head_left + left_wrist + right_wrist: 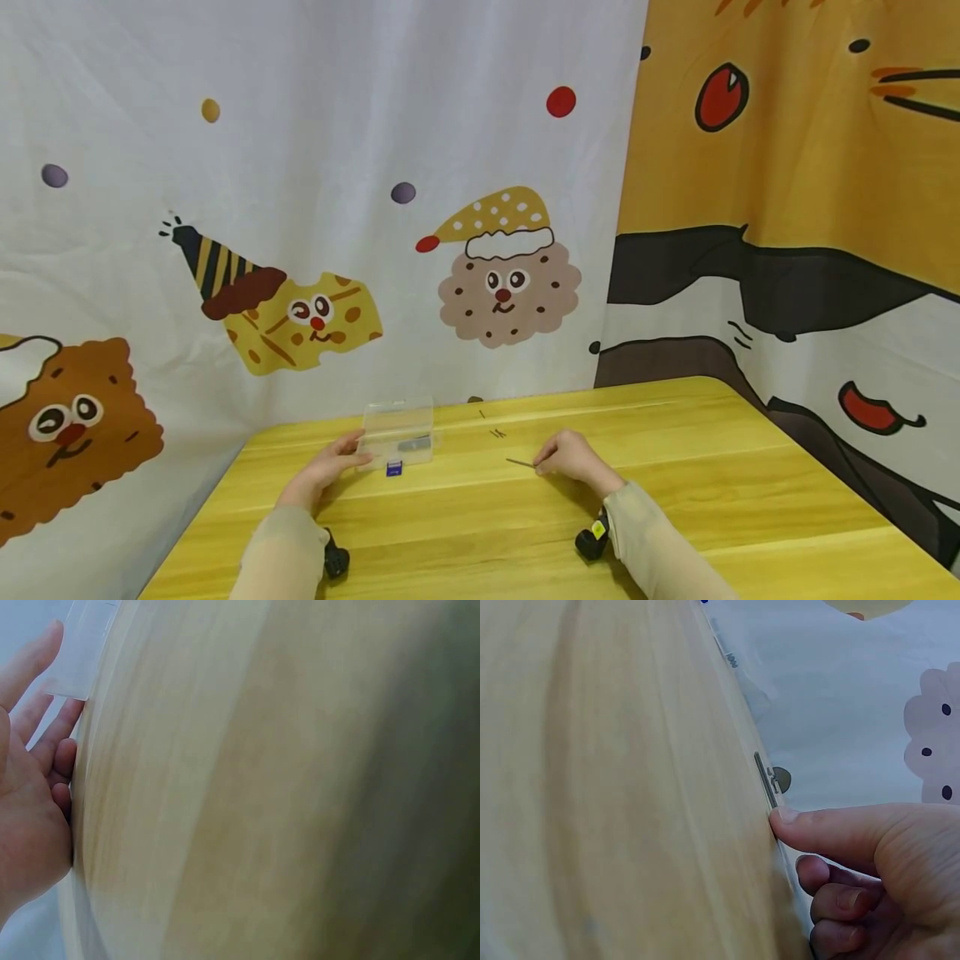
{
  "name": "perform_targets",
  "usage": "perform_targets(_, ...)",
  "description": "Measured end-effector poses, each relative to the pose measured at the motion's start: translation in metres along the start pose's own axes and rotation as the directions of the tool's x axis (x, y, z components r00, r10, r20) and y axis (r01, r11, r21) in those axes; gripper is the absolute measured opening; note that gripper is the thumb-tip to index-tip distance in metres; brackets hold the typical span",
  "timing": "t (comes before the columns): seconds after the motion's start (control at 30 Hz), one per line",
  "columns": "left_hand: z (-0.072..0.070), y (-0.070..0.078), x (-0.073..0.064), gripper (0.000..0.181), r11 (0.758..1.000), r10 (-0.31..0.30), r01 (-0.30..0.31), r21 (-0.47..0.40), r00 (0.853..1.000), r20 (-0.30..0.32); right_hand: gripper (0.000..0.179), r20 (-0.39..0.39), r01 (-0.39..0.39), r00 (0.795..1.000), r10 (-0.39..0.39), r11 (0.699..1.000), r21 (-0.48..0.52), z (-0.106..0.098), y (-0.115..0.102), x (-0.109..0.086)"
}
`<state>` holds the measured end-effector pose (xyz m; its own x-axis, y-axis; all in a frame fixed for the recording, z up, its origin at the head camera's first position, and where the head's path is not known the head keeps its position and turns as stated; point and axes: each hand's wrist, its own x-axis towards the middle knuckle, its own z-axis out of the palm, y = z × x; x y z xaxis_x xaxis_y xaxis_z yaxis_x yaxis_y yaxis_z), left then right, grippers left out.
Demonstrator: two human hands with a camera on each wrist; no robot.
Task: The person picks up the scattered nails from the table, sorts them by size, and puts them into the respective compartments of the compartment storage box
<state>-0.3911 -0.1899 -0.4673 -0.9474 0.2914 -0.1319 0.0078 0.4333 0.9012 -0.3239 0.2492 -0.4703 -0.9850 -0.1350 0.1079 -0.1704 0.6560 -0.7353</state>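
Observation:
A clear plastic box (396, 423) with its lid raised stands near the back of the table, left of centre. My left hand (335, 461) holds it at its left end, thumb toward the front; in the left wrist view the fingers reach behind the box's corner (79, 660). To the right, my right hand (573, 458) pinches a thin dark metal rod (519, 462) by one end, with the other end pointing left. The right wrist view shows the thumb (817, 829) on the rod and the other fingers curled.
A small blue-purple piece (394, 469) sits at the box's front edge. Something grey (415, 444) shows inside the box. Several short dark pins (498, 433) lie on the wooden table (465, 533) between the hands. A printed curtain (337, 125) hangs behind the table.

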Motion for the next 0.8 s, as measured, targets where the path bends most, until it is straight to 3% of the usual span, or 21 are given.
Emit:
perform_targets(0.33, -0.003, -0.001, 0.002, 0.077, 1.000, -0.002, 0.002, 0.012, 1.000, 0.005, 0.002, 0.022, 0.014, 1.000, -0.015, 0.999, 0.034, -0.003, 0.001, 0.001)
perform_targets(0.67, -0.003, 0.000, 0.002, 0.077, 1.000, 0.000, 0.000, 0.022, 1.000, -0.011, 0.016, -0.022, -0.068, 0.997, 0.073, 0.983, 0.171, -0.009, -0.003, 0.003)
perform_targets(0.8, -0.002, -0.001, 0.000, 0.077, 1.000, 0.006, -0.005, 0.010, 1.000, -0.009, 0.023, 0.005, -0.084, 0.996, 0.085, 0.962, 0.259, -0.015, -0.008, 0.003)
